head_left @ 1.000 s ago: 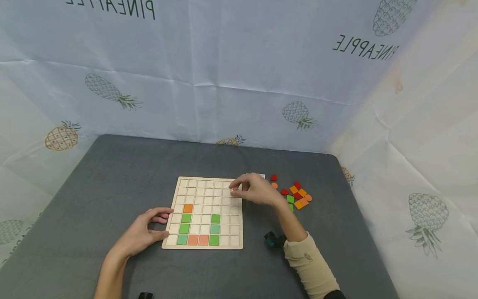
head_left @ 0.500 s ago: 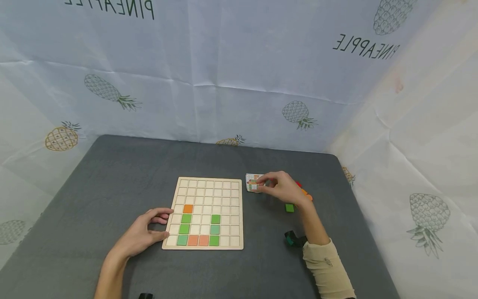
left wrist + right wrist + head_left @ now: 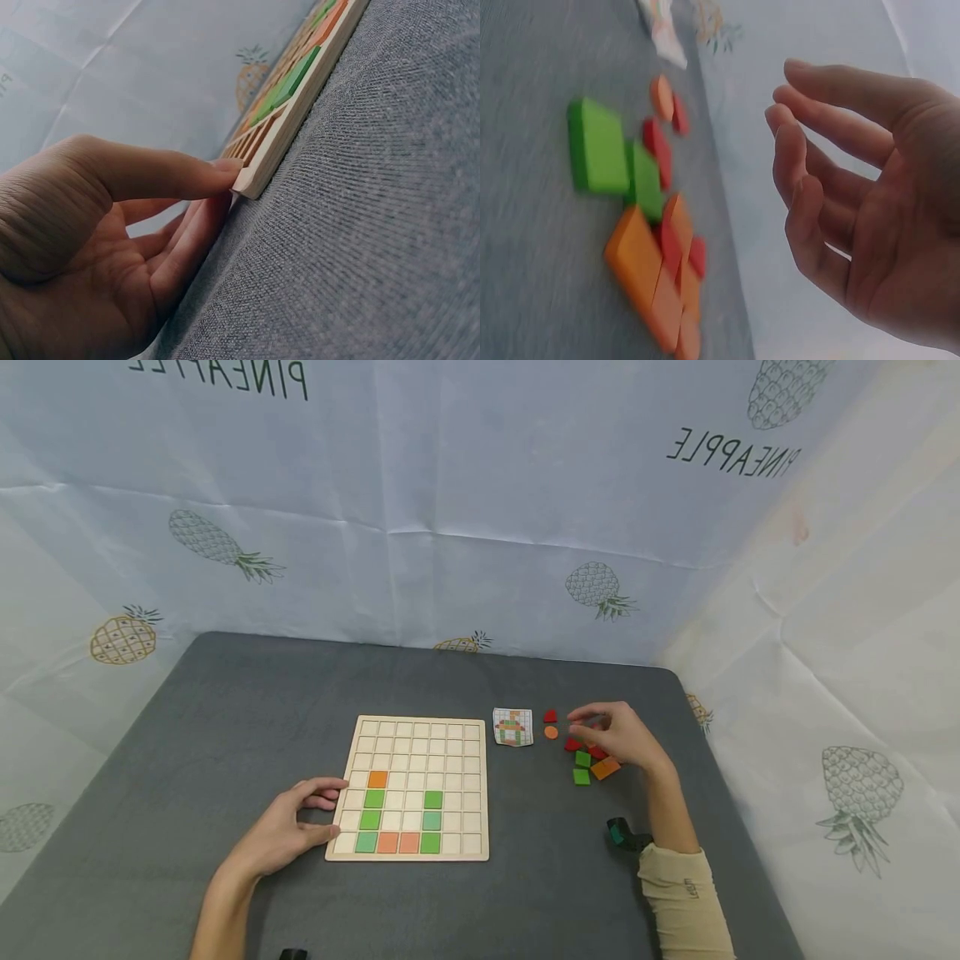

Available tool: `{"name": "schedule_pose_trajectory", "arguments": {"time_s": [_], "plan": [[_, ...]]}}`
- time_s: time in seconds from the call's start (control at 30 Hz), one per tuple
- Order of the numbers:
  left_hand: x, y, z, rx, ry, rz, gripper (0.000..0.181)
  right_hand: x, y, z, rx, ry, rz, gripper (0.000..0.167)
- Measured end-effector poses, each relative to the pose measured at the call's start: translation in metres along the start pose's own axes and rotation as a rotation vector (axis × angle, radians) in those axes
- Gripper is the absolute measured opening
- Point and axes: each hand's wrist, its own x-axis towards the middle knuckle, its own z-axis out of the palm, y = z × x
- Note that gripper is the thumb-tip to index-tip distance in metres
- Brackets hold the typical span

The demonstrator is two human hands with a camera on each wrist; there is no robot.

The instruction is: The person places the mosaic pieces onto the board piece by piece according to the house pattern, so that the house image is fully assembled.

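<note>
A square wooden grid board [image 3: 465, 793] lies on the table, with green, teal, orange and salmon tiles set in some of its lower cells. At its left edge is my left hand [image 3: 288, 827]; the thumb [image 3: 195, 174] rests at the board's corner in the left wrist view and the fingertips touch the side. My right hand [image 3: 621, 735] hovers over a loose pile at the right, thumb apart from the fingers and nothing visible between them. Under and beside it lie green tiles [image 3: 600, 146], orange tiles [image 3: 635, 251] and red pieces [image 3: 658, 146]. The hand covers part of the pile in the head view.
Between board and pile lies a small printed pattern card [image 3: 513, 727]. An orange disc [image 3: 551, 732] and a red piece [image 3: 551, 716] sit beside it. A dark wrist-worn device [image 3: 626, 837] is on the right forearm. A pineapple-print cloth [image 3: 480, 510] rises behind the grey table [image 3: 270, 693].
My right hand has moved right, from the board's upper right, past the card, to the loose pieces. The card has come into full view. My left hand and the board's tiles look unchanged.
</note>
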Motion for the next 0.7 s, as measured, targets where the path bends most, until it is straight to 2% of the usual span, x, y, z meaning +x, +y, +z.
{"name": "schedule_pose_trajectory", "arguments": {"time_s": [0.2, 0.5, 0.7], "plan": [[0.0, 0.0, 0.0, -0.003, -0.008, -0.007, 0.066, -0.006, 0.019, -0.005, -0.05, 0.002, 0.082, 0.031], [0.0, 0.001, 0.0, 0.001, -0.012, -0.012, 0.066, -0.006, 0.041, -0.004, -0.083, 0.0, 0.123, 0.027], [0.0, 0.002, -0.001, -0.005, -0.015, -0.01, 0.066, -0.006, 0.049, -0.002, -0.088, 0.012, 0.137, 0.031]]}}
